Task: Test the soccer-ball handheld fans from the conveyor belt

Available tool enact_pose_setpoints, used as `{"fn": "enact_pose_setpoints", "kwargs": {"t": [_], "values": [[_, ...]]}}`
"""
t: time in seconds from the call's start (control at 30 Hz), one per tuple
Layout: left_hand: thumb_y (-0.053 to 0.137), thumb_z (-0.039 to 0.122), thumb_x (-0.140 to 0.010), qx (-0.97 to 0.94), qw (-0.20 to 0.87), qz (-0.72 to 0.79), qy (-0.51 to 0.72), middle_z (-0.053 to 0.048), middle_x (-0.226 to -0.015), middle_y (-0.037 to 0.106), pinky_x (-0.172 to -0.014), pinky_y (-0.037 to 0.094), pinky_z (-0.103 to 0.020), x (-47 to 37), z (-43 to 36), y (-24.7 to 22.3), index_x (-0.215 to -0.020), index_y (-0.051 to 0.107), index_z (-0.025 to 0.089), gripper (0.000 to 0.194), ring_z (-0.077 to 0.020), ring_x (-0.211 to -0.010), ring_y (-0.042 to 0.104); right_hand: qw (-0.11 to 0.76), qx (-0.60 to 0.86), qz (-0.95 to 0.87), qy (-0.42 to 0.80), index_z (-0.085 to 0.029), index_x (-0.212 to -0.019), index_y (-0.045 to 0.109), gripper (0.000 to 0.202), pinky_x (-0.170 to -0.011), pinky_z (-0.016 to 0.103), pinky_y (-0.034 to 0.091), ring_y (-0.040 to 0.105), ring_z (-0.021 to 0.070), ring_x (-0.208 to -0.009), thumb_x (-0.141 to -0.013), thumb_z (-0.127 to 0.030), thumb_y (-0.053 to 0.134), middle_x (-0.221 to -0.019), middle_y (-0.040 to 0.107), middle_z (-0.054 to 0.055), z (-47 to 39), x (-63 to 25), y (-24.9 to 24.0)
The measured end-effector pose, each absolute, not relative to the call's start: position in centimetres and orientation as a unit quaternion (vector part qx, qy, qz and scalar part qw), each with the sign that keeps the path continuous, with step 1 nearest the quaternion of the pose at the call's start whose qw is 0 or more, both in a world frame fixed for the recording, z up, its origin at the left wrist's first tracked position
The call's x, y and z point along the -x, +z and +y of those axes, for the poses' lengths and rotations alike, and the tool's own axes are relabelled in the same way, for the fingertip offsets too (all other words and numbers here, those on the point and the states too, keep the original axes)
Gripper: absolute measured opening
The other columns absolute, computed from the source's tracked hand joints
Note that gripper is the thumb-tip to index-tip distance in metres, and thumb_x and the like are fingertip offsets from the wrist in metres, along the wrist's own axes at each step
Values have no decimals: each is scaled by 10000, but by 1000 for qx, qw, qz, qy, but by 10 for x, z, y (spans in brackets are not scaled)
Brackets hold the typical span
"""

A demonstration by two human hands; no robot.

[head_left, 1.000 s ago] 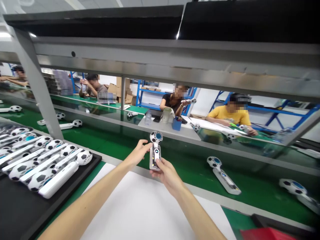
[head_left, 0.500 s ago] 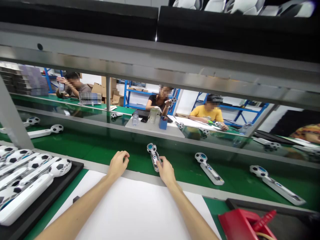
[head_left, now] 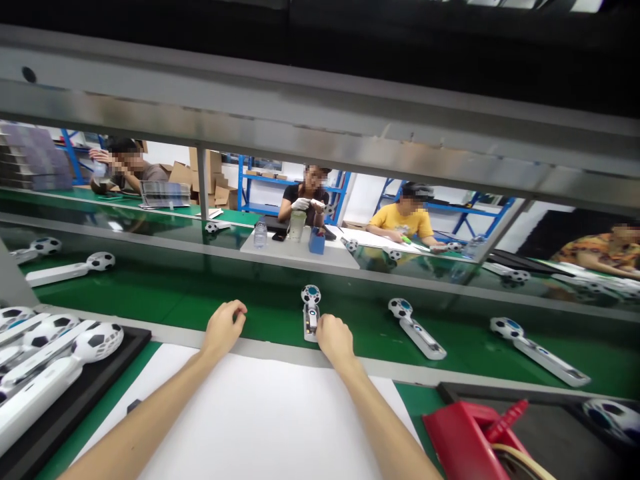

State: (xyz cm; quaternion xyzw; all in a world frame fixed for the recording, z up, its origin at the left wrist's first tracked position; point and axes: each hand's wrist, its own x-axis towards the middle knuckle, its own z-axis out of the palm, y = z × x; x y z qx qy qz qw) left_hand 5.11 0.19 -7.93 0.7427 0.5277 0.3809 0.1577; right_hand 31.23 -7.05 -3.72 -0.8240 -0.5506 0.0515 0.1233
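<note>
A white handheld device [head_left: 311, 321] with a football-patterned round head lies on the green belt [head_left: 165, 293], its handle uncovered so the inner parts show. My right hand [head_left: 336, 340] is closed at the right edge of that handle, thumb and fingertips partly hidden. To the left, my left hand [head_left: 224, 328] hovers by the belt's near edge, fingers loosely curled, thumb apart, nothing held. Both forearms reach over a white sheet [head_left: 235, 420]. Farther right on the belt lie two similar devices, one nearer [head_left: 420, 333] and another beyond it [head_left: 545, 360], with uncovered handles.
A black tray [head_left: 125, 357] of football-headed devices stands at left. A red holder [head_left: 453, 437] with a red pen [head_left: 507, 420] and a dark tray [head_left: 545, 427] are at right. A metal shelf beam [head_left: 300, 123] crosses overhead. Several people work across the belt.
The device by my right hand has turned from slanted to nearly upright on the belt. My left hand has shifted slightly left in view. The camera view has moved a little.
</note>
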Motion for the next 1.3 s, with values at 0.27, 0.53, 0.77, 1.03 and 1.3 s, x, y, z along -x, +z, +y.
{"fn": "enact_pose_setpoints", "kwargs": {"t": [0.27,0.53,0.77,1.03,1.3], "values": [[451,245,-858,-740,155,540,370,-28,-900,671,-744,451,-309,-51,3,-79,-858,616,233,165,-211,-832,616,225,792,-567,19,-156,-1224,584,290,-832,409,557,665,198,-908,-993,-329,551,-1074,664,72,-73,-305,-30],[452,241,-847,-741,158,538,370,-22,-851,678,-697,452,-289,-50,5,-80,-868,602,230,152,-203,-797,636,275,633,-719,87,-145,-1039,653,169,-809,367,563,672,168,-850,-987,-282,568,-961,690,40,-86,-255,-57],[450,219,-833,-740,167,537,370,-4,-796,668,-677,435,-271,-53,2,-77,-863,587,232,141,-183,-741,618,242,565,-780,116,-143,-984,672,161,-872,404,542,671,183,-913,-983,-271,575,-992,699,47,-90,-246,-70],[442,253,-856,-749,175,539,345,50,-572,536,-562,338,-258,-52,-1,-75,-871,579,247,138,-168,-573,537,239,571,-776,121,-143,-983,672,174,-878,406,535,668,187,-925,-984,-285,571,-997,699,48,-87,-245,-69],[468,221,-875,-754,174,539,333,57,-565,517,-575,334,-256,-54,-1,-76,-879,592,219,123,-152,-569,516,239,573,-775,116,-144,-983,671,160,-876,405,539,669,186,-924,-982,-272,575,-993,698,47,-88,-245,-69]]}}
